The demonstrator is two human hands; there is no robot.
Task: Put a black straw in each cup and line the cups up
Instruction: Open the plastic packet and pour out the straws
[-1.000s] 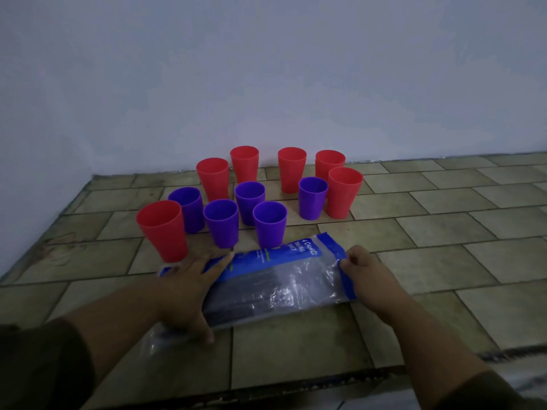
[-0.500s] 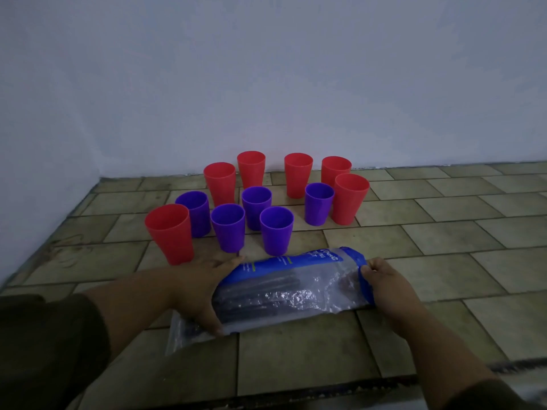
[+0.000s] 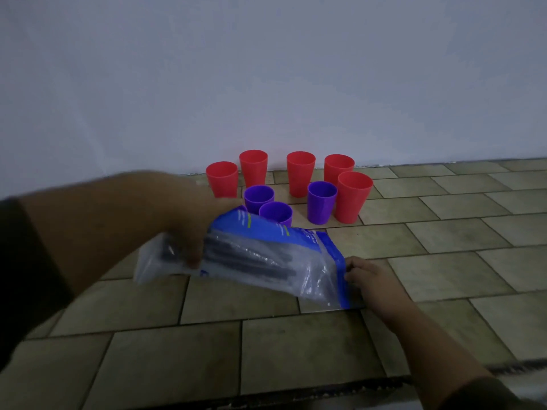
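A clear plastic bag (image 3: 260, 261) with a blue top strip holds a bundle of black straws (image 3: 236, 253). My left hand (image 3: 189, 229) grips the bag's left end and lifts it off the tiles, tilted down to the right. My right hand (image 3: 367, 276) pinches the blue strip at the bag's right end, low near the tiles. Behind the bag stand several red cups (image 3: 300, 173) near the wall and purple cups (image 3: 321, 202) in front of them. No straw shows in any cup. My left arm hides some cups on the left.
The cups stand on a tiled counter (image 3: 444, 232) against a pale wall (image 3: 266, 69). The counter's dark front edge (image 3: 296, 395) runs along the bottom.
My left hand has raised the bag's left end from the tiles, so the bag now slopes. My right hand kept hold of the blue end. The view has shifted downward and left.
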